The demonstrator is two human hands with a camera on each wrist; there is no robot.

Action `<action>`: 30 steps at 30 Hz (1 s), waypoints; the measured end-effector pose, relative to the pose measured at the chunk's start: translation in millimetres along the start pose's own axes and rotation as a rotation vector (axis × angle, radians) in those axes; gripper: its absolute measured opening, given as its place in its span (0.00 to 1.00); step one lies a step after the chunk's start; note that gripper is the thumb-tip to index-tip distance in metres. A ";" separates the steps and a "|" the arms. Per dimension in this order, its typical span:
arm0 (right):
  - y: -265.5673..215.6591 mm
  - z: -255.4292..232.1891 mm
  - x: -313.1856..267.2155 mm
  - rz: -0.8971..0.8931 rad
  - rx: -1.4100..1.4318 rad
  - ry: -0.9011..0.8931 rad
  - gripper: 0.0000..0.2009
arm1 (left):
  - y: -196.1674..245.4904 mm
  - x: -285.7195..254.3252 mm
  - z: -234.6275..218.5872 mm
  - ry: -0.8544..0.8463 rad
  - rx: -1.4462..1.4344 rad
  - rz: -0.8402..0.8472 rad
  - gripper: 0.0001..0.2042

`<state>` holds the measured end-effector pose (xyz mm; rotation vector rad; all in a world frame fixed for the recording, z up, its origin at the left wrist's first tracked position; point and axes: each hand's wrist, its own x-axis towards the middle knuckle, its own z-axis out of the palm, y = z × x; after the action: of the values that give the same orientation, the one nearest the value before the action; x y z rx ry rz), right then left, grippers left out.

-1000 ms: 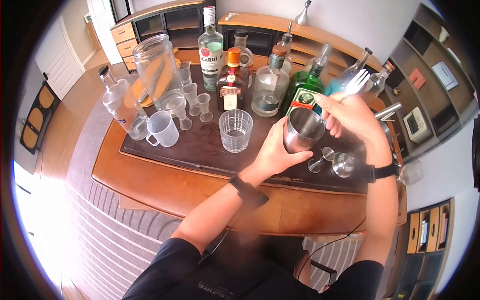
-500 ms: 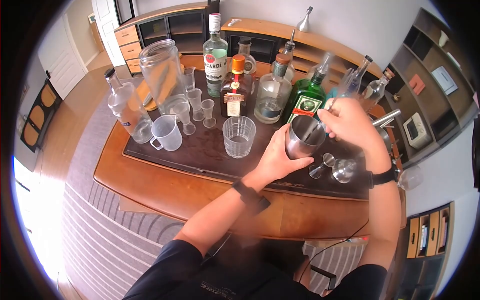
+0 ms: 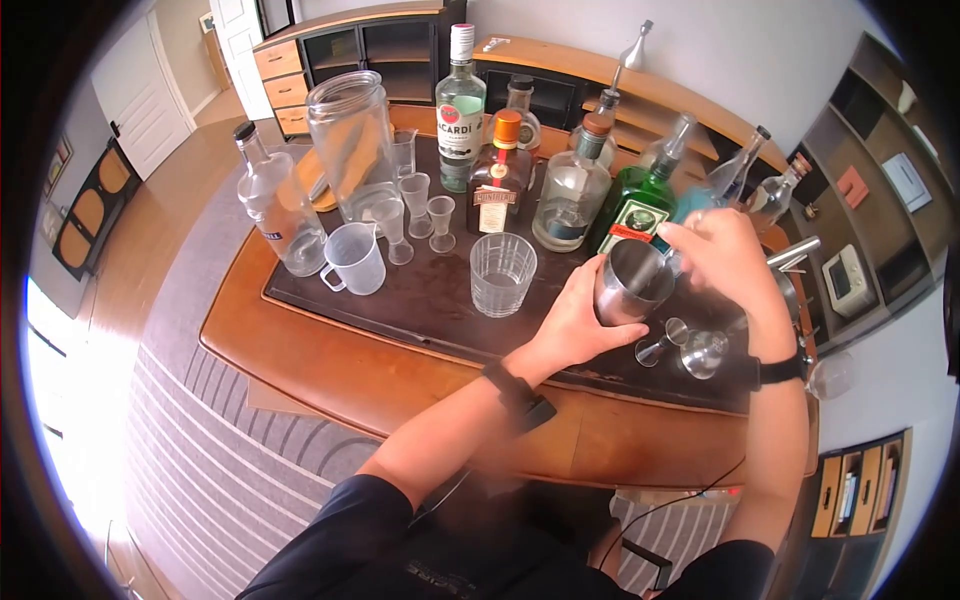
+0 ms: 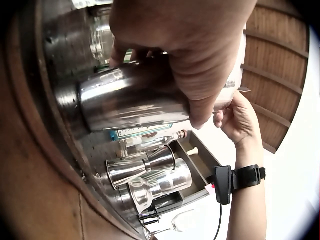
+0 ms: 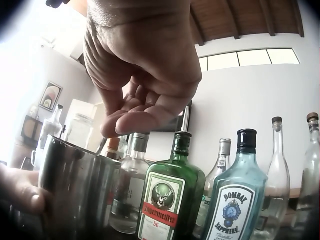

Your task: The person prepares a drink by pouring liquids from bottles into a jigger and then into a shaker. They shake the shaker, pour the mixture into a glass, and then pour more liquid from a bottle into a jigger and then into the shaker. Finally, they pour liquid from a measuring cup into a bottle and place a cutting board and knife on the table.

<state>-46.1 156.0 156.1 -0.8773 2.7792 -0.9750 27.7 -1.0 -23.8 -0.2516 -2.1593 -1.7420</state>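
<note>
The left hand curls its fingers round a metal cup; the right hand pinches a thin metal stem at its rim.

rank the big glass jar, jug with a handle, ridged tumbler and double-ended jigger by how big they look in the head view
1. Big glass jar, clearly the largest
2. Ridged tumbler and jug with a handle, too close to rank
3. Double-ended jigger, the smallest
</note>
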 end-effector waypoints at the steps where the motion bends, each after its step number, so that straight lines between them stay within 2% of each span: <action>1: -5.3 0.7 -1.6 0.002 0.014 -0.019 0.20 | 0.9 -0.1 0.6 -0.002 -0.026 -0.015 0.56; 6: -15.8 23.6 4.9 -0.038 0.067 -0.023 0.19 | 3.9 -0.4 -1.5 0.009 0.049 -0.006 0.56; 7: -2.8 32.2 12.9 -0.222 -0.006 0.116 0.20 | 2.9 -0.3 -1.0 0.016 0.061 0.005 0.55; 10: 11.4 32.2 23.1 -0.226 -0.242 0.328 0.21 | -2.1 1.0 0.7 0.017 0.029 0.004 0.55; 11: 16.4 28.7 23.2 -0.229 -0.166 0.313 0.20 | -0.5 0.7 0.2 0.008 -0.040 0.003 0.55; 14: 16.6 13.0 12.1 0.067 0.220 0.081 0.20 | 1.2 2.0 0.1 -0.001 -0.035 -0.014 0.55; 15: 12.1 4.0 5.7 0.139 0.210 -0.016 0.20 | 1.0 1.7 0.0 0.018 -0.014 0.008 0.53; 17: 8.4 -3.2 -2.2 0.145 0.290 -0.100 0.19 | 0.5 0.4 1.9 0.053 0.025 0.050 0.48; 20: 4.2 -6.8 -8.4 0.091 0.387 -0.191 0.16 | -2.9 1.4 2.0 0.046 -0.017 0.056 0.53; 21: 2.5 -3.6 -6.3 0.065 0.383 -0.189 0.15 | -3.0 2.4 2.3 0.043 -0.071 0.089 0.51; 22: 1.5 -1.0 -4.5 0.043 0.377 -0.182 0.15 | 2.9 5.2 -0.7 -0.007 -0.115 0.120 0.49; 24: 0.4 6.3 2.1 0.025 0.259 -0.085 0.14 | -2.0 4.1 1.8 0.002 -0.181 0.093 0.48; 26: 14.2 16.4 13.1 -0.098 0.117 0.047 0.15 | -9.2 5.3 4.0 0.018 -0.132 0.105 0.47; 30: 18.5 14.3 2.5 -0.170 -0.015 0.191 0.17 | 2.7 4.8 0.8 -0.009 -0.073 0.036 0.46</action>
<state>-53.9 158.4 134.1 -1.0931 2.9097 -1.1198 24.1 -0.1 -19.6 -0.3161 -2.0862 -1.8053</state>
